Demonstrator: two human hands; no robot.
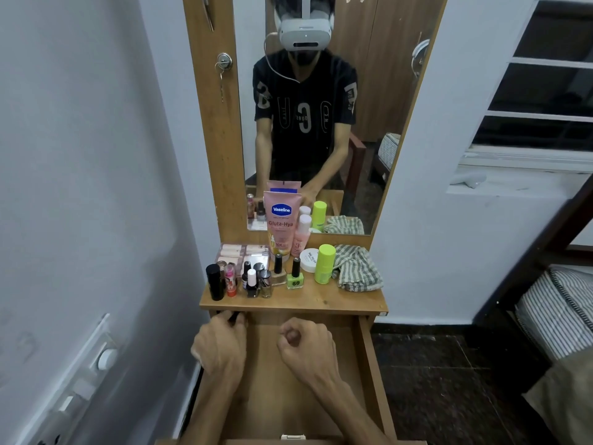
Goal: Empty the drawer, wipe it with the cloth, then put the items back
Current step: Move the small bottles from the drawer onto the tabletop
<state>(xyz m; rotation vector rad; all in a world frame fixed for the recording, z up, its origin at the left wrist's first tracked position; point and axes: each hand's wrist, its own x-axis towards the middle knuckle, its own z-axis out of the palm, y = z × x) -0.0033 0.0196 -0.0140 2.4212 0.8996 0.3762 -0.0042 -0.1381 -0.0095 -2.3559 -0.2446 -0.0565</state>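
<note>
The wooden drawer (369, 358) is pulled open below the dresser top, its floor bare where it shows. My left hand (221, 343) reaches into the drawer's far left corner and grips a small dark object (233, 317) under the tabletop edge. My right hand (306, 346) hovers over the drawer's middle with its fingers curled into a fist, holding nothing that I can see. A striped green-and-white cloth (356, 268) lies crumpled at the right of the dresser top (337, 300).
The dresser top carries several nail polish bottles (256, 279), a black tube (215, 282), a pink Vaseline tube (281, 228), a lime bottle (324, 264), a white jar (310, 260) and a makeup palette (242, 253). A mirror stands behind, a wall left, a bed right.
</note>
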